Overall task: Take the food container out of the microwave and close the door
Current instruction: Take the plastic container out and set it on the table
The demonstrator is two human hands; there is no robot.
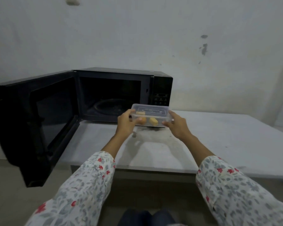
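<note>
Between the person's two hands, a clear lidded food container [151, 117] is held just in front of the microwave's [121, 93] open cavity, raised off the table [219, 137]. The left hand [127, 123] clasps its left end, thumb on the lid and fingers curled under the base; the right hand [176, 126] clasps the right end in the same way. Both sleeves [88, 181] are white with a print of red and grey flowers.

The container's long axis runs left to right, parallel to the front of the microwave, and it sits roughly level with its lid up. Through the clear wall a few yellowish pieces of food [153, 121] show, though what they are is hard to make out; one is partly behind the left fingers. Faint raised lettering on the lid cannot be read.

The microwave is black and stands at the back left of a pale grey table, close to the wall [153, 38]. Its door [33, 121] is swung wide open to the left, overhanging the table's edge, and the round turntable [111, 106] is dimly visible inside the dark cavity. The control panel [161, 98] on the right is too dark to read. The tabletop is scuffed and smudged beneath the hands. The wall is whitish with a few dark marks at the right. A light fixture or switch at the top left is cut off by the frame. At the bottom edge, dark trousers or shoes [147, 217] are partly visible above a drab floor.
</note>
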